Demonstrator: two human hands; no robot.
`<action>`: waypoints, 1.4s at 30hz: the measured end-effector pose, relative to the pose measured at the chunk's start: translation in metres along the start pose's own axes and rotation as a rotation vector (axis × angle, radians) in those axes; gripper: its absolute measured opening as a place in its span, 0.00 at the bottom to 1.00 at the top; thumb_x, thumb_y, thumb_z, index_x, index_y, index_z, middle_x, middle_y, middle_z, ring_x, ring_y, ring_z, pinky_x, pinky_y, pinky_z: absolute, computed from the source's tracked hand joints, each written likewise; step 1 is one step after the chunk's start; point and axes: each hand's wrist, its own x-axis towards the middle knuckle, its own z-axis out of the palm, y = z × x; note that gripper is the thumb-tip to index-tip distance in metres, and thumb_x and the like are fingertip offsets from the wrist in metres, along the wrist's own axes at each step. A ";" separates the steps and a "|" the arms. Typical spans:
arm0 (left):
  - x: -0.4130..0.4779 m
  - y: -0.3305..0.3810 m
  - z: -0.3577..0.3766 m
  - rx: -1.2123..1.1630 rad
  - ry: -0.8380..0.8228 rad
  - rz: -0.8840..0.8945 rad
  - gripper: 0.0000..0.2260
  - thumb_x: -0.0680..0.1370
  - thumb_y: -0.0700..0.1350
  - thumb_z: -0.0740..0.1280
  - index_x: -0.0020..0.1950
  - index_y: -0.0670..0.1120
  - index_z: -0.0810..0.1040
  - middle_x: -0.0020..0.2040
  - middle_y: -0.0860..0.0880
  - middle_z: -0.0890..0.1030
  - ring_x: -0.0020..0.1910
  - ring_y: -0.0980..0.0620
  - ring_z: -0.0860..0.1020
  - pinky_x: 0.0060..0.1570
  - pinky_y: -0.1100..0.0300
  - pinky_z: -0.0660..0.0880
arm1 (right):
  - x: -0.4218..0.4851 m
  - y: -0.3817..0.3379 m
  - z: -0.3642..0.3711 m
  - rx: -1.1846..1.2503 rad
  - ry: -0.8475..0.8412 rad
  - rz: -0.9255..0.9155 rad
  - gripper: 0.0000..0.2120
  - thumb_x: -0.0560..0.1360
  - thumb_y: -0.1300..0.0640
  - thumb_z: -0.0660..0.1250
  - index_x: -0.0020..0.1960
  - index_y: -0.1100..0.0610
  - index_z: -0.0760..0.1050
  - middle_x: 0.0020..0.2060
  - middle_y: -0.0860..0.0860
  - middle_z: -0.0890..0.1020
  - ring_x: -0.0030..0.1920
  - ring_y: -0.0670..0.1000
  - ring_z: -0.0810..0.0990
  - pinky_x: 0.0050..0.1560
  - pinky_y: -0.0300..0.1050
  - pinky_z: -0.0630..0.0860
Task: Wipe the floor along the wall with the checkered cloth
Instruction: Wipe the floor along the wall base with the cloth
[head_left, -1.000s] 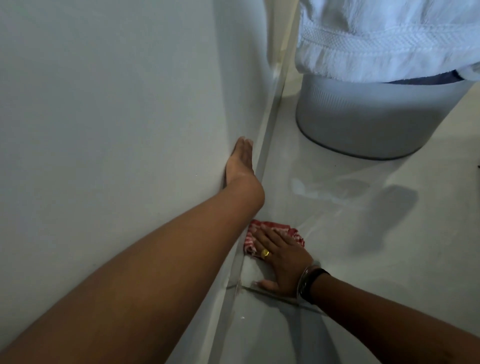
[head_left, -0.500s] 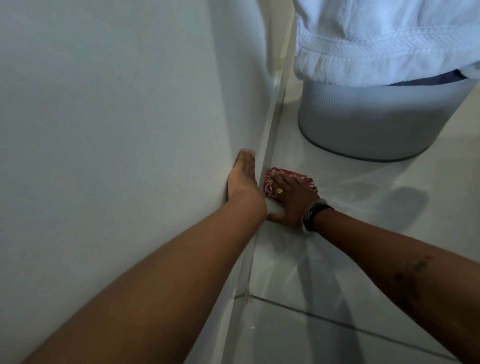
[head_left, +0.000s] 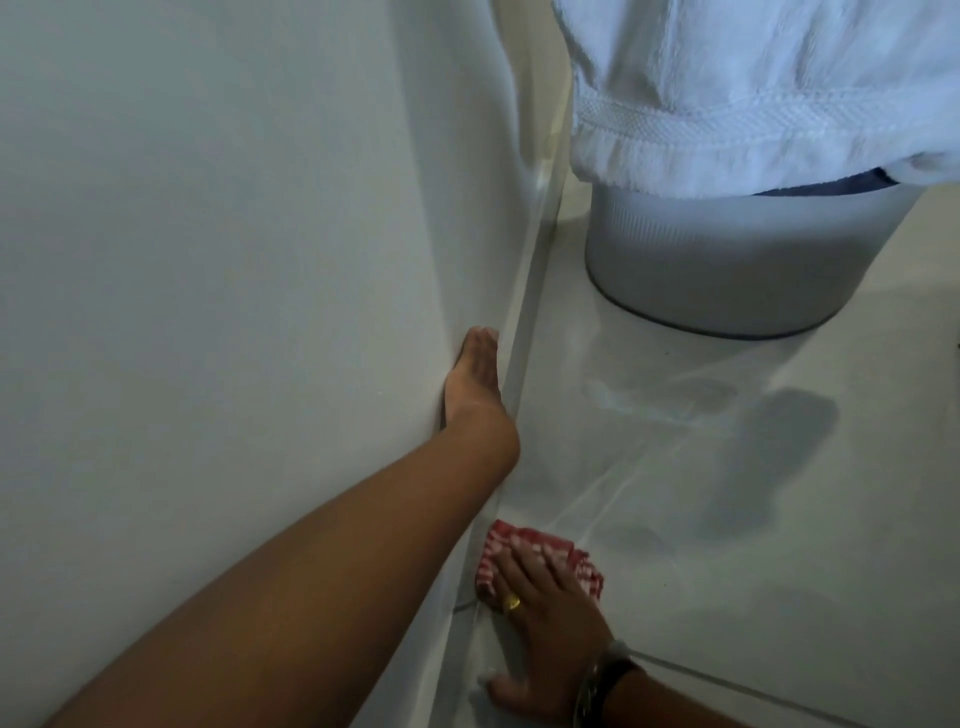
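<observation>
Your right hand (head_left: 540, 618) lies flat, fingers spread, pressing the bunched red-and-white checkered cloth (head_left: 524, 553) onto the glossy floor (head_left: 675, 519), just beside the wall (head_left: 234, 260). Your left hand (head_left: 475, 382) braces open-palmed on that wall, holding nothing.

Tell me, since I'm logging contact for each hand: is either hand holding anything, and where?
The right hand presses the red-and-white checkered cloth flat to the floor, fingers on top. The left hand holds nothing, resting on the wall.

Open floor (head_left: 675, 467) ahead along wall (head_left: 208, 260), grey basket (head_left: 737, 270) blocking farther on
</observation>
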 end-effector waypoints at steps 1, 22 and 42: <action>0.001 0.001 0.001 -0.001 0.001 0.001 0.46 0.74 0.59 0.63 0.77 0.38 0.39 0.78 0.37 0.39 0.76 0.36 0.36 0.70 0.39 0.32 | -0.002 -0.004 0.003 0.016 0.013 0.022 0.46 0.58 0.24 0.59 0.67 0.52 0.76 0.69 0.51 0.76 0.70 0.57 0.72 0.70 0.60 0.64; 0.016 0.010 0.004 -0.027 0.010 -0.033 0.38 0.79 0.58 0.55 0.78 0.40 0.39 0.79 0.39 0.40 0.77 0.38 0.38 0.72 0.41 0.35 | 0.175 0.148 -0.142 -0.274 -0.003 0.217 0.50 0.66 0.25 0.51 0.79 0.50 0.44 0.80 0.51 0.43 0.79 0.54 0.41 0.76 0.52 0.41; 0.016 -0.008 -0.005 0.052 0.055 -0.001 0.47 0.73 0.64 0.59 0.77 0.39 0.38 0.78 0.36 0.39 0.76 0.36 0.38 0.73 0.39 0.36 | 0.064 0.084 -0.049 -0.140 0.011 -0.079 0.45 0.70 0.30 0.59 0.79 0.51 0.52 0.79 0.52 0.53 0.79 0.56 0.45 0.75 0.58 0.41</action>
